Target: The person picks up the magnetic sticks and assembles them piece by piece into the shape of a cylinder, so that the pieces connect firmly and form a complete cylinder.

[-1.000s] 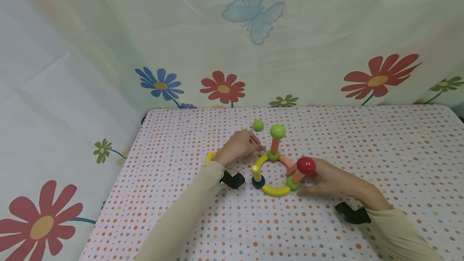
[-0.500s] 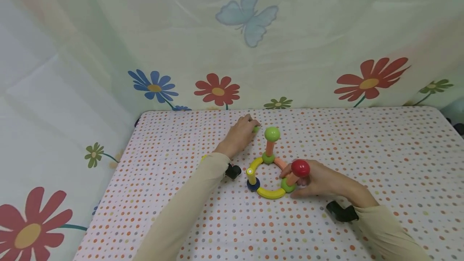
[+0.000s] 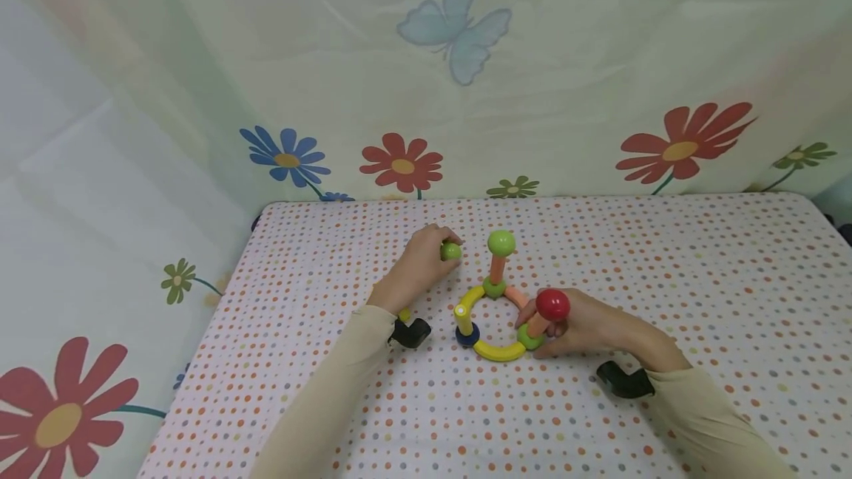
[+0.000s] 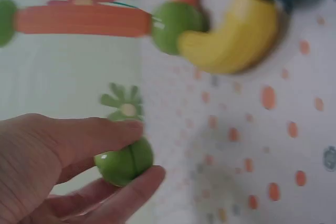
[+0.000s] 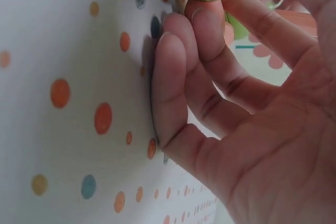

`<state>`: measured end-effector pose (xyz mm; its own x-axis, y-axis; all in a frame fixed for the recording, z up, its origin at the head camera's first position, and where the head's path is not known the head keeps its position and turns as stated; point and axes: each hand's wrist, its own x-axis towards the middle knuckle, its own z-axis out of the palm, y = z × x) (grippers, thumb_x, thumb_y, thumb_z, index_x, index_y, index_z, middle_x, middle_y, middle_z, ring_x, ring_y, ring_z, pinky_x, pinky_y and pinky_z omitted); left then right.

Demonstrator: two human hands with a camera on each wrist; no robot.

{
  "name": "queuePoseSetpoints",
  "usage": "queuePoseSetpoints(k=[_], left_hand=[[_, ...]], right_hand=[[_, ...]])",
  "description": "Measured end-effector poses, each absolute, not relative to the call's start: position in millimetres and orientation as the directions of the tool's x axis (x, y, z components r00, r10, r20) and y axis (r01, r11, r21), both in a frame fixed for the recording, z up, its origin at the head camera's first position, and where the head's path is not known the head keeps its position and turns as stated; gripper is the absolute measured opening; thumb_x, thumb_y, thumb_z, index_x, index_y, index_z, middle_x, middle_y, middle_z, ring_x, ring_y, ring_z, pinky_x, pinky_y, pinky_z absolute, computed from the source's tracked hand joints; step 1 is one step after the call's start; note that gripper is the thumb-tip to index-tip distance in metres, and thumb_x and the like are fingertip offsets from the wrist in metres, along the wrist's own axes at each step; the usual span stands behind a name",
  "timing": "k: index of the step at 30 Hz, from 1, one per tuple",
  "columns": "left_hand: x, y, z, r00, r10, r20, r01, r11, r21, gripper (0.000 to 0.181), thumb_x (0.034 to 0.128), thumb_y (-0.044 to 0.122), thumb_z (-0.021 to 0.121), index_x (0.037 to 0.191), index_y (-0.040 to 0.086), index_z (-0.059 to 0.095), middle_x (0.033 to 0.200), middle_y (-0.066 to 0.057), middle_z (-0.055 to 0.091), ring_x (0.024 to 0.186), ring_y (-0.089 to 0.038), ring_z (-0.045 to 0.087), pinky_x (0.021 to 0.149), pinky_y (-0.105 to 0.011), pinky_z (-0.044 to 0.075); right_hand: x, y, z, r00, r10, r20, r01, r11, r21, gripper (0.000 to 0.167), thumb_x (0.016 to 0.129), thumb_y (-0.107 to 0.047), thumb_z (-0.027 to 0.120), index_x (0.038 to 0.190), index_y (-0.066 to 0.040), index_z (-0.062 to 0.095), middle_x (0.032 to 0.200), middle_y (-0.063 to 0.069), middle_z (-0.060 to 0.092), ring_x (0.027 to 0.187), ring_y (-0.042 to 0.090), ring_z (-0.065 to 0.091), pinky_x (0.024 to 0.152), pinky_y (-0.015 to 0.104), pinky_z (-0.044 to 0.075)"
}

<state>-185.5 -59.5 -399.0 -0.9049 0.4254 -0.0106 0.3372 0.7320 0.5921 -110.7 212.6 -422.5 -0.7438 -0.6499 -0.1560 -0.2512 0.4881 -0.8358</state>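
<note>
My left hand (image 3: 418,259) pinches a loose green ball (image 3: 451,251) between thumb and fingers, raised off the table in the left wrist view. To its right stands a ring of curved yellow (image 3: 499,352) and orange rods (image 3: 515,297) joined by balls. My right hand (image 3: 586,325) grips the ring's near-right green ball (image 3: 530,337), fingers on one side and thumb on the other. From that ball rises a tilted orange rod topped by a red ball (image 3: 553,304). An upright orange rod (image 3: 498,269) at the back carries a light green ball (image 3: 501,243).
A short yellow rod (image 3: 462,322) stands on the dark blue ball (image 3: 467,335) at the ring's left. Partly hidden by the left wrist is a yellow piece (image 3: 404,314). The dotted tablecloth (image 3: 373,420) meets a flowered backdrop (image 3: 572,94) at the back.
My left hand reached forward to the green ball at the back, took hold of it, and has drawn it back toward me and left. The right hand stays on the ring.
</note>
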Motion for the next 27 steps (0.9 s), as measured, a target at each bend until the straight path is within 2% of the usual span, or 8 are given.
queuePoseSetpoints(k=[5,9,14,19,27], left_hand=[[-162.5,-72.8,-363.0,-0.883,0.468,0.031,0.381,0.677,0.63,0.031,0.0929,0.009,0.081,0.122,0.004,0.075,0.116,-0.01,0.066,0.105,-0.024,0.062,0.087,-0.03,0.054],[-137.3,-83.6,-328.4,-0.867,0.493,0.069,0.416,0.64,0.646,0.032,0.0893,0.008,0.084,0.119,0.006,0.076,0.116,-0.007,0.069,0.104,-0.022,0.066,0.086,-0.025,0.057],[-101.6,-86.7,-295.6,-0.831,0.552,0.07,0.45,0.594,0.667,0.031,0.0846,-0.001,0.086,0.114,0.004,0.077,0.11,-0.006,0.07,0.1,-0.021,0.068,0.082,-0.021,0.059],[-81.8,-80.3,-286.9,-0.788,0.613,0.054,0.487,0.569,0.662,0.03,0.0836,-0.005,0.085,0.112,0.001,0.077,0.107,-0.006,0.073,0.096,-0.021,0.07,0.082,-0.024,0.059],[-80.0,-73.7,-298.1,-0.794,0.608,0.018,0.478,0.605,0.636,0.029,0.0832,-0.004,0.086,0.11,0.003,0.078,0.106,-0.005,0.073,0.094,-0.021,0.066,0.08,-0.025,0.055]], right_hand=[[-110.1,214.3,-422.6,-0.746,-0.65,-0.147,-0.252,0.479,-0.841,0.042,0.076,-0.004,0.092,0.113,-0.001,0.073,0.109,0.005,0.073,0.074,0.009,0.057,0.064,0.023,0.052],[-110.1,213.7,-423.7,-0.749,-0.645,-0.154,-0.233,0.474,-0.849,0.04,0.077,-0.005,0.092,0.113,-0.002,0.073,0.111,0.006,0.073,0.074,0.009,0.057,0.064,0.023,0.052],[-110.0,215.2,-423.5,-0.749,-0.647,-0.146,-0.255,0.485,-0.837,0.038,0.078,-0.008,0.092,0.112,-0.004,0.075,0.113,0.006,0.072,0.077,0.009,0.058,0.066,0.023,0.052],[-109.7,216.9,-423.3,-0.747,-0.651,-0.137,-0.256,0.471,-0.844,0.038,0.079,-0.007,0.091,0.112,-0.002,0.074,0.114,0.008,0.072,0.077,0.009,0.058,0.066,0.023,0.052],[-108.6,214.0,-423.9,-0.746,-0.654,-0.123,-0.264,0.46,-0.847,0.036,0.079,-0.009,0.092,0.11,-0.004,0.075,0.112,0.006,0.073,0.077,0.01,0.058,0.067,0.023,0.052]])
